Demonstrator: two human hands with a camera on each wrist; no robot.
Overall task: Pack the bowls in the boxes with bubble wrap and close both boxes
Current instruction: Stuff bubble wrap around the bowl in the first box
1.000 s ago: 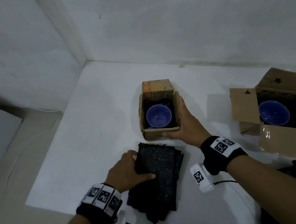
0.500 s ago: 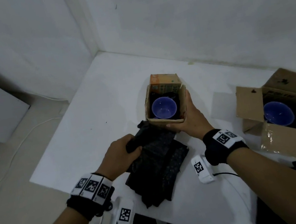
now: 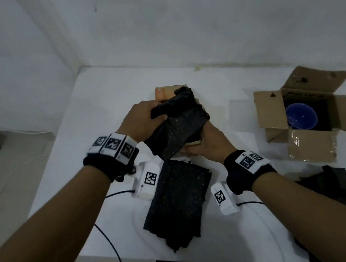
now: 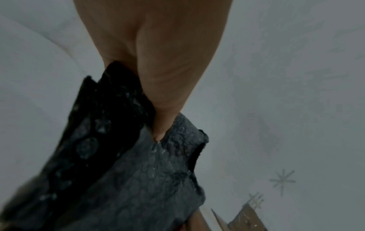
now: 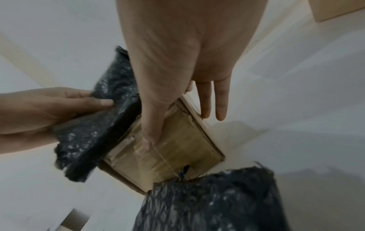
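1. Head view: left hand (image 3: 141, 122) grips a folded black bubble wrap sheet (image 3: 178, 127), fingers curled round its top edge, held over the small cardboard box (image 3: 167, 91); the sheet hides the box opening, and the bowl inside cannot be seen.
2. Right hand (image 3: 207, 141) holds the near side of the small box; fingers hidden in this view.
3. Right wrist view adds what the head view lacks: right thumb pressed on the taped near wall of the small box (image 5: 177, 146), fingers straight down its right side, so the grip is spread across the box corner. Left hand (image 5: 51, 109) seen pinching the sheet (image 5: 102, 125), thumb on top.
4. Left wrist view: left thumb (image 4: 162, 125) dug into the sheet (image 4: 138, 171), bubbles plain; box corner only at bottom edge.
5. Only the head view shows the large cardboard box (image 3: 307, 133) at right, flaps open, blue bowl (image 3: 301, 116) inside on dark lining, well apart from the hands.
6. Stack of black bubble wrap (image 3: 178, 202) lies on the white surface (image 3: 107, 100) just near of the small box; the right wrist view shows its edge touching the box base.
7. Versus 0.5 s ago: the sheet was low at the stack's far end with the purple-blue bowl visible in the small box; now the sheet is lifted up over the box and covers it. Right hand's hold on the box is unchanged. Large box and its bowl unmoved.
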